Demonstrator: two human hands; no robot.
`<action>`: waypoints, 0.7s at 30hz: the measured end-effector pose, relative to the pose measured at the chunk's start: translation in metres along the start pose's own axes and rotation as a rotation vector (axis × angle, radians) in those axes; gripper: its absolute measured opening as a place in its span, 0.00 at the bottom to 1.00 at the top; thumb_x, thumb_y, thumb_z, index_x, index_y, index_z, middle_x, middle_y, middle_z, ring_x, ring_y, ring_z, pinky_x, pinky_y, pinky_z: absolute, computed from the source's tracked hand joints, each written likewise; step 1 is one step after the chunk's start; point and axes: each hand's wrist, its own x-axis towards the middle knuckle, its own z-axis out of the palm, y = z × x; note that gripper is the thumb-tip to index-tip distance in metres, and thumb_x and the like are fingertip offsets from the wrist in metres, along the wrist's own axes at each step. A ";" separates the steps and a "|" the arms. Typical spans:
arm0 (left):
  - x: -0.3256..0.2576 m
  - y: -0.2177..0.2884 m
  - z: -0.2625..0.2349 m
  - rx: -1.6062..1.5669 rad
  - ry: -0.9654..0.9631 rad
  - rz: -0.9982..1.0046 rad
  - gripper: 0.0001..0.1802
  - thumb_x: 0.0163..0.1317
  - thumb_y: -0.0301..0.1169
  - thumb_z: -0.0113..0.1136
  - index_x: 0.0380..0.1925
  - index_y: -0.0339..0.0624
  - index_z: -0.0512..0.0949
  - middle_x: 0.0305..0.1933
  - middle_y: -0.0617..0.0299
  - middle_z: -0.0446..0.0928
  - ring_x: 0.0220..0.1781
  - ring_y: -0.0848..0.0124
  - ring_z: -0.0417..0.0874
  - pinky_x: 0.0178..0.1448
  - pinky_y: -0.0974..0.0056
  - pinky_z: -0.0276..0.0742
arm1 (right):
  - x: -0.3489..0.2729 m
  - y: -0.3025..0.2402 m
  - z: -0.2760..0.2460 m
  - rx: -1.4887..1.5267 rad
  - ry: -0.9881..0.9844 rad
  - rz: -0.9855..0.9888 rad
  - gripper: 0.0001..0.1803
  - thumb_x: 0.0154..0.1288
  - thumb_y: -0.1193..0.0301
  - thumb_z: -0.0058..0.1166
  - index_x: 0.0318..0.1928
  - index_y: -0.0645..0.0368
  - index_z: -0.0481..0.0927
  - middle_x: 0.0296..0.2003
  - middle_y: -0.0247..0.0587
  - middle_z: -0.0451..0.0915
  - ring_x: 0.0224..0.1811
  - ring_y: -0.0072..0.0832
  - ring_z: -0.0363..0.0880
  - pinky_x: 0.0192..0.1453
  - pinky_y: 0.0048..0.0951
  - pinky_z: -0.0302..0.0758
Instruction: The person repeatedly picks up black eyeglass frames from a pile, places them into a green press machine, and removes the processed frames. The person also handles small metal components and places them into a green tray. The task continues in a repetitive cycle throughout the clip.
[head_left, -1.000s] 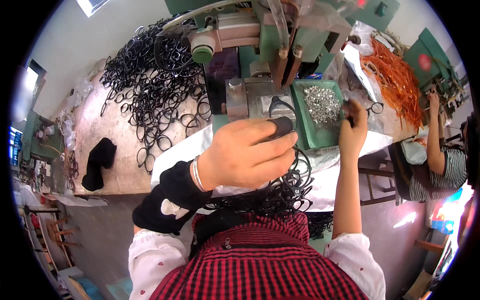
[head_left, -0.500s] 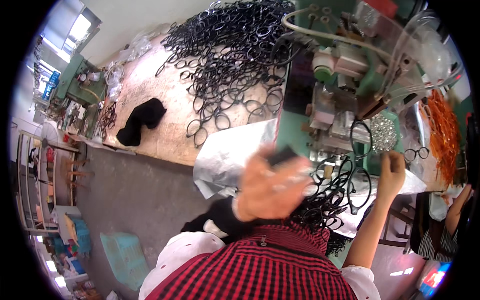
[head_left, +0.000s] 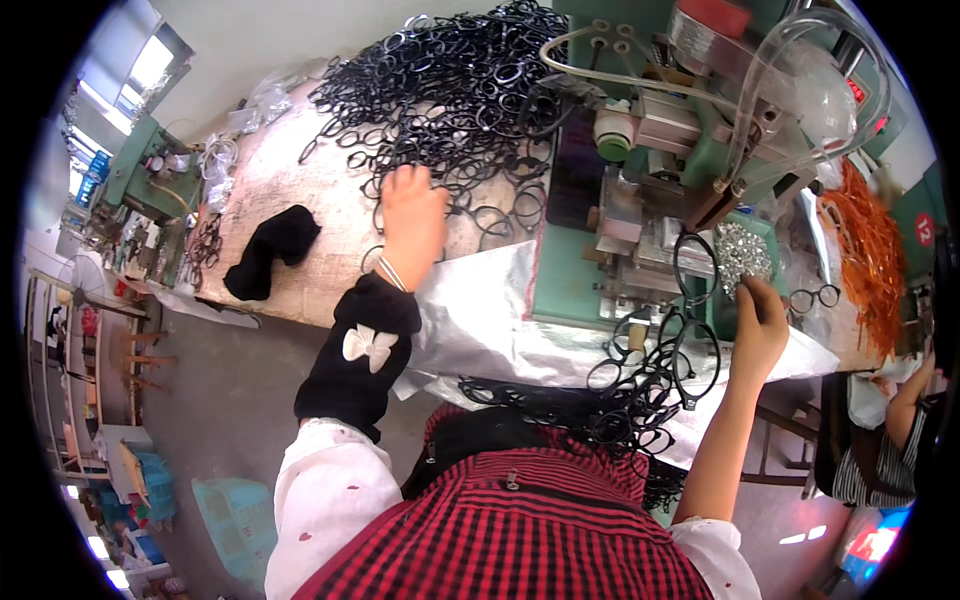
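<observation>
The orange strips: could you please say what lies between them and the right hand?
In the head view, a black glasses frame and clear plastic lie between the right hand and orange strips.

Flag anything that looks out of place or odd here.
A crumpled black cloth lies alone on the pale wooden table, apart from the heaped black round eyeglass frames; it looks odd because just one black fabric sleeve is worn: the right forearm is bare.
</observation>
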 end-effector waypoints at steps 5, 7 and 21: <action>-0.018 -0.027 0.039 -0.082 0.091 -0.044 0.05 0.51 0.28 0.64 0.29 0.45 0.85 0.52 0.55 0.82 0.57 0.52 0.75 0.62 0.50 0.69 | -0.034 0.042 -0.063 -0.158 0.198 -0.017 0.08 0.63 0.78 0.60 0.42 0.67 0.84 0.37 0.35 0.84 0.40 0.19 0.78 0.50 0.22 0.73; -0.012 -0.023 0.028 -0.170 0.236 0.048 0.07 0.51 0.27 0.66 0.31 0.43 0.85 0.45 0.57 0.84 0.50 0.53 0.79 0.56 0.52 0.73 | -0.045 0.040 -0.069 -0.027 0.211 0.106 0.07 0.62 0.81 0.60 0.41 0.67 0.83 0.36 0.34 0.83 0.41 0.21 0.78 0.52 0.22 0.73; -0.029 0.082 -0.020 -1.545 0.058 -0.785 0.08 0.68 0.24 0.57 0.41 0.43 0.67 0.24 0.64 0.77 0.20 0.78 0.72 0.25 0.74 0.64 | 0.007 -0.089 0.045 0.695 -0.182 0.091 0.25 0.55 0.81 0.63 0.55 0.64 0.75 0.32 0.28 0.77 0.38 0.15 0.74 0.47 0.18 0.70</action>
